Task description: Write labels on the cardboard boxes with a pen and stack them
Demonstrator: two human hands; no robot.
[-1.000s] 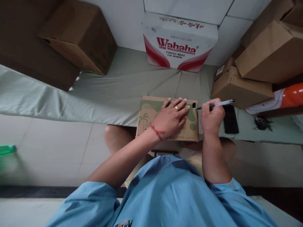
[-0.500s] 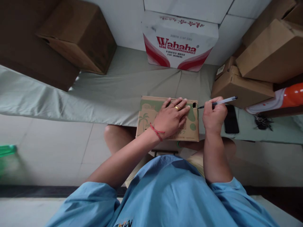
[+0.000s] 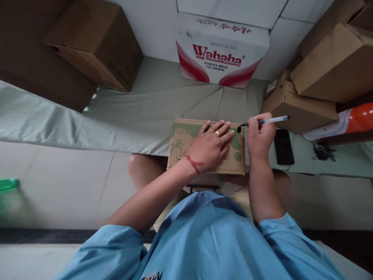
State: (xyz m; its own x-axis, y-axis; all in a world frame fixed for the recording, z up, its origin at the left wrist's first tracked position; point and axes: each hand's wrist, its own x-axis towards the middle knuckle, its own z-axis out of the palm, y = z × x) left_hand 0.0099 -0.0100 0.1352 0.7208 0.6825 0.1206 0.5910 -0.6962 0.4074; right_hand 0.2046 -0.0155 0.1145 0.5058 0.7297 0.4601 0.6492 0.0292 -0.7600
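Observation:
A small cardboard box [image 3: 180, 142] with green palm-tree print lies at the near edge of the cloth-covered table [image 3: 140, 112]. My left hand [image 3: 211, 146] rests flat on its top with fingers spread; it wears a gold ring and a red wrist string. My right hand [image 3: 259, 136] is closed round a clear ballpoint pen [image 3: 269, 120] at the box's right end. The pen's tip touches a small dark hole at the box's top right corner.
A white and red Wahaha carton [image 3: 221, 48] stands at the back. Brown cartons [image 3: 96, 42] stand back left, more brown cartons [image 3: 326, 66] at the right. A black phone [image 3: 283, 147], keys [image 3: 322, 151] and an orange and white object [image 3: 349, 121] lie to the right.
My right hand has lifted slightly and moved left, bringing the pen tip from just off the box's corner to the dark hole. My left hand and the box have stayed put.

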